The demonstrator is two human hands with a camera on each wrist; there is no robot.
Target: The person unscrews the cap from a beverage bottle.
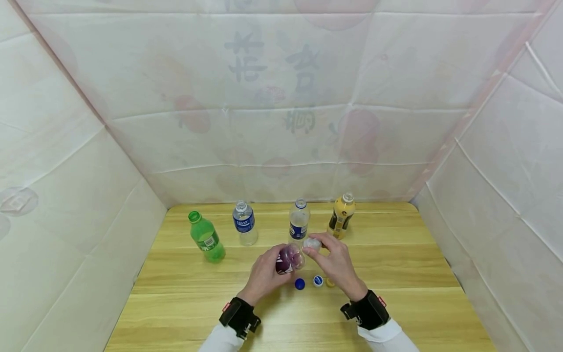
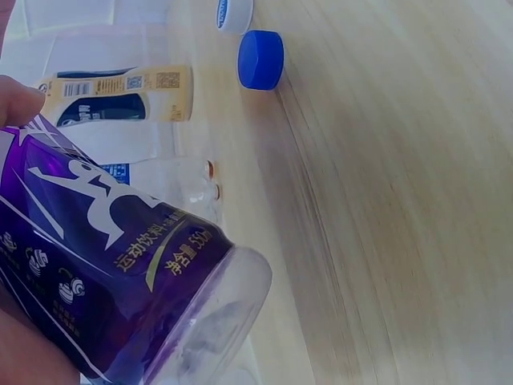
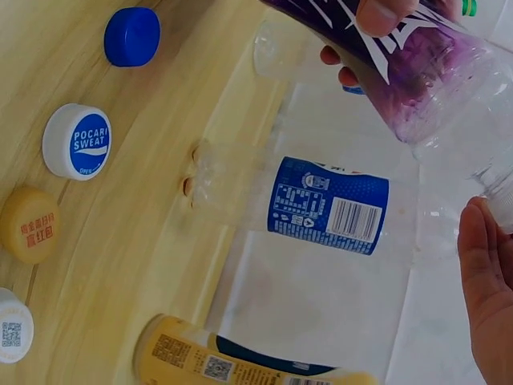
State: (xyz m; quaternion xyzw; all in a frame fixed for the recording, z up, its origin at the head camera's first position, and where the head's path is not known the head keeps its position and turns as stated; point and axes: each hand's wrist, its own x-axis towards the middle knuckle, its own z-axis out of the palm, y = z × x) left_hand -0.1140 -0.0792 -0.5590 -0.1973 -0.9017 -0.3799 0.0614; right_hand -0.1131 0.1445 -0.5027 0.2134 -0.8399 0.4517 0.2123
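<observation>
My left hand (image 1: 265,275) grips a clear bottle with a purple label (image 2: 104,216), tilted with its neck toward the right. My right hand (image 1: 336,261) pinches a whitish translucent cap (image 1: 312,244) at the bottle's mouth, between thumb and fingertips. In the right wrist view the fingers (image 3: 481,257) lie against the ribbed cap at the right edge. Below the hands, a blue cap (image 3: 132,37), a white Pocari Sweat cap (image 3: 77,142), a yellow cap (image 3: 30,225) and a white cap with a QR code (image 3: 13,325) lie on the table.
Uncapped bottles stand along the back of the wooden table (image 1: 176,303): a green bottle (image 1: 208,238), a clear bottle with a blue label (image 1: 244,223), another clear bottle (image 1: 300,218) and a yellow bottle (image 1: 341,215). Pale cloth walls (image 1: 281,146) enclose the back and sides.
</observation>
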